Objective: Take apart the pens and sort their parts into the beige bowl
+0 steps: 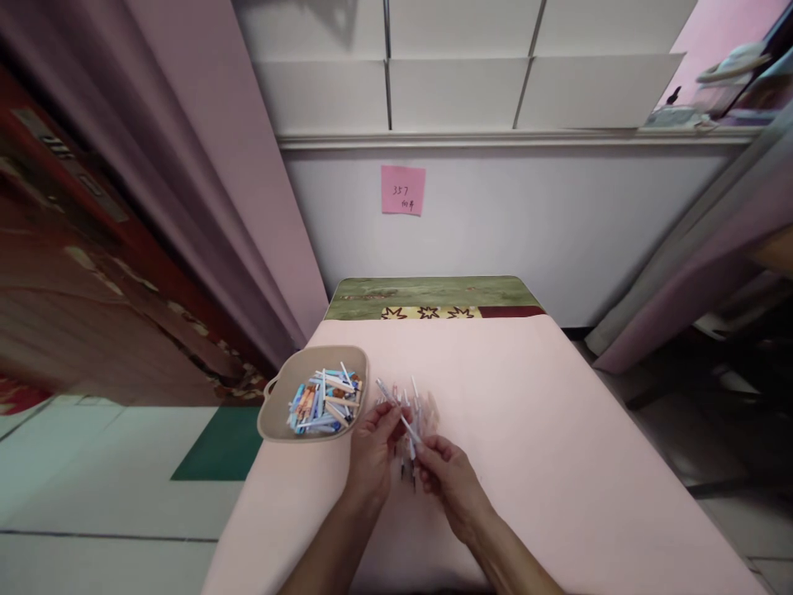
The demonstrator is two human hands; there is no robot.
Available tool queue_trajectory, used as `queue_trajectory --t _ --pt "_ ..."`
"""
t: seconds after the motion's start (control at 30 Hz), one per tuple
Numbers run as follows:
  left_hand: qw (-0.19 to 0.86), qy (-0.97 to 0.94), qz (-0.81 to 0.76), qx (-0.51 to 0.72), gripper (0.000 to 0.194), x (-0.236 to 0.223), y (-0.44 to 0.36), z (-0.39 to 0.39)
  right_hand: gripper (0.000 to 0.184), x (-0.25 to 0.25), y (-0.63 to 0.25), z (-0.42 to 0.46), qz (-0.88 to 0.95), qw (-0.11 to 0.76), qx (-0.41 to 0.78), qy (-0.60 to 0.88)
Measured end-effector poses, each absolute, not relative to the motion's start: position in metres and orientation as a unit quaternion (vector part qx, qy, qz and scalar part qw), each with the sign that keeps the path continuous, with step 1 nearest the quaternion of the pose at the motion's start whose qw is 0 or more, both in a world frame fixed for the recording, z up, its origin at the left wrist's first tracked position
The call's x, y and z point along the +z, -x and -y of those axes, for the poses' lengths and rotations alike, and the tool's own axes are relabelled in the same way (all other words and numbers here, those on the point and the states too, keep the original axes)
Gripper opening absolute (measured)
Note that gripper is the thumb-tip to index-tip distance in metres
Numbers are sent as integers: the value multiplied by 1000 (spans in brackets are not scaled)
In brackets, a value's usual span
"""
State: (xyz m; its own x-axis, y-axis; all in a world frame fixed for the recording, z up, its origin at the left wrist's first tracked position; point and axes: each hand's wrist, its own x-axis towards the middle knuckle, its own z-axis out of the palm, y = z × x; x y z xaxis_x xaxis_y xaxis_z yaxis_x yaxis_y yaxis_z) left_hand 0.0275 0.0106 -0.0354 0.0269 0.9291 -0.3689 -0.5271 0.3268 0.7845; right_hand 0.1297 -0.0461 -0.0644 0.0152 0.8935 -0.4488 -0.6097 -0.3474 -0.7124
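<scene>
A slim pale pen (407,427) slants between my two hands above the table. The fingers of my left hand (373,438) are closed around its upper part. Pinched at its lower end are the thumb and fingers of my right hand (451,481). Several thin, partly clear pen refills (415,395) with dark tips lie on the cloth under and between the hands, partly hidden by them. To the left of my left hand stands a beige basket (273,421), which holds many blue, white, orange and cream pen parts (325,401).
A pale pink cloth (526,463) covers most of the table, and a green patterned strip (434,289) shows at its far end. Behind is a white wall with a pink note (402,190). Purple curtains (204,165) hang at the left, next to a red door (68,165).
</scene>
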Motion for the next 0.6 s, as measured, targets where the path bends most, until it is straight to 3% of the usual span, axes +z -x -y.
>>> queue_trajectory --t 0.13,0.3,0.47,0.6 --pt "647 -247 -454 560 30 -31 -19 -24 42 -75 -138 51 177 554 655 482" --pt "525 -359 -497 590 28 -28 -3 -42 39 -94 -158 52 198 556 603 537" --pt "505 -480 -560 449 15 -46 -5 -35 41 -91 -163 48 133 596 587 532" --pt "470 -523 -584 406 9 -64 -14 -25 45 -81 -159 48 122 595 588 535"
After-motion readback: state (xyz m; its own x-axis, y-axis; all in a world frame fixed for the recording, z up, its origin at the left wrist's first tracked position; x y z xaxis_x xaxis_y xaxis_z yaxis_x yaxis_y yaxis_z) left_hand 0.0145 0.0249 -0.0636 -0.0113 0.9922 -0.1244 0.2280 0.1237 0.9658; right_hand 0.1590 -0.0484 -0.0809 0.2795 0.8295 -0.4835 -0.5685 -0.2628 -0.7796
